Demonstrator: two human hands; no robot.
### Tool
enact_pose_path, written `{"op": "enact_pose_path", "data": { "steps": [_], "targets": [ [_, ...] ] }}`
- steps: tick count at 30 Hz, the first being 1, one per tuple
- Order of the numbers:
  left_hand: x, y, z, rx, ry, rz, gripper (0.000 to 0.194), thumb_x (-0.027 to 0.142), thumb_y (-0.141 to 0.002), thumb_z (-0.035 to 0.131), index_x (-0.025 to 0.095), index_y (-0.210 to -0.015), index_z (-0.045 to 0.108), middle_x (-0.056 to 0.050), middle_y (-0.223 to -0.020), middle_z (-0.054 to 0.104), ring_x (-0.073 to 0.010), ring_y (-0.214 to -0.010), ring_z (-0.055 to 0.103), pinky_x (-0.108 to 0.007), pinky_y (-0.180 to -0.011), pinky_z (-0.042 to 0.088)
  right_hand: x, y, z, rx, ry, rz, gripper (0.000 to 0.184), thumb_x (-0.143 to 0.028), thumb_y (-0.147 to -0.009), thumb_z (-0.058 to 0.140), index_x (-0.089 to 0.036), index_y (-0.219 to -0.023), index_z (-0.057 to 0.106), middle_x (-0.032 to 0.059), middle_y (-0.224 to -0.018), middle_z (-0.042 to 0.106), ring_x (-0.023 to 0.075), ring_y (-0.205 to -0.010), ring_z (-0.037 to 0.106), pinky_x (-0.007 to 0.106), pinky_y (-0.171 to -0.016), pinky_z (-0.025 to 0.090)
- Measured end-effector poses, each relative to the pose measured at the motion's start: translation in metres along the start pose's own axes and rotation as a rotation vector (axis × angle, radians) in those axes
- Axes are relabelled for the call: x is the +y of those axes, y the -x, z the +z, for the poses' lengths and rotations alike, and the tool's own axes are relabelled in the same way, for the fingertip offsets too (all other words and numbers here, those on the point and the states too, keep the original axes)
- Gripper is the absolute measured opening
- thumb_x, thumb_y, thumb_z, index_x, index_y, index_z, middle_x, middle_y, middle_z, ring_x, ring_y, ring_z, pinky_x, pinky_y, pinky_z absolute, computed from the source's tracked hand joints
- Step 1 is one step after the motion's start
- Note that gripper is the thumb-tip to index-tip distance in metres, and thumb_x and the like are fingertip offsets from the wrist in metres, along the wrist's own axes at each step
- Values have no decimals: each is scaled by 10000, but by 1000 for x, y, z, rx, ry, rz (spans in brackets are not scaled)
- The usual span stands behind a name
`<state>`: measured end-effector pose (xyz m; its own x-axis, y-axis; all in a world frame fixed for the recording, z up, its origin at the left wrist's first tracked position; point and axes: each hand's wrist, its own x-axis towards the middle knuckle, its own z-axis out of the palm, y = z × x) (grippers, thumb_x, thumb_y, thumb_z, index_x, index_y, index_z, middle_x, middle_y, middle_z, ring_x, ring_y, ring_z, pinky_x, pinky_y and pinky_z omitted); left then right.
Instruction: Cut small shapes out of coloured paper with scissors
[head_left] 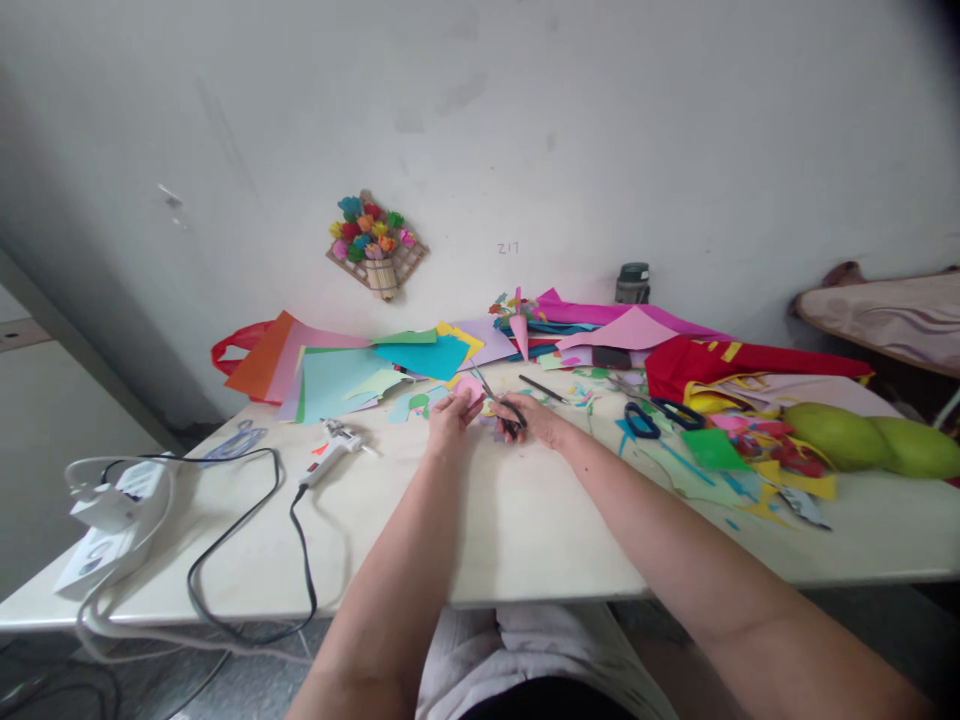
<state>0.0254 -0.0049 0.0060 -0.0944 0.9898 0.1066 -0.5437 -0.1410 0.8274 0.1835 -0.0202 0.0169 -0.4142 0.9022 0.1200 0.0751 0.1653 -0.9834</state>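
My left hand (450,422) pinches a small piece of pink paper (470,388) above the middle of the table. Close on its right, my right hand (531,420) is closed round the dark handles of a pair of scissors (511,410). The scissor blades point up and to the left, beside the pink paper; whether they touch it I cannot tell. Behind the hands lie small paper cut-offs (418,404) and a black pen (543,388). A pink paper cone with paper flowers (519,325) stands further back.
A glue gun (330,455) with a black cord and a white power strip (120,520) lie at left. Coloured paper sheets (345,375) spread along the back. Blue-handled scissors (642,420), paper scraps (716,450), a red cloth (697,365) and green fruit (840,437) occupy the right.
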Motion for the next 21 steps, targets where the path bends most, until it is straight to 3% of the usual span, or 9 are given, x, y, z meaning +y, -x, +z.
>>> {"op": "enact_pose_path", "data": {
  "steps": [21],
  "targets": [
    [2, 5, 11, 100, 99, -18, 115, 117, -643, 696, 106, -696, 595, -66, -654, 679, -182, -685, 681, -304, -747, 531, 0, -1, 11, 18, 1, 42, 321, -484, -782, 564, -166, -815, 537, -30, -571, 567, 58, -385, 508, 135, -294, 287]
  ]
}}
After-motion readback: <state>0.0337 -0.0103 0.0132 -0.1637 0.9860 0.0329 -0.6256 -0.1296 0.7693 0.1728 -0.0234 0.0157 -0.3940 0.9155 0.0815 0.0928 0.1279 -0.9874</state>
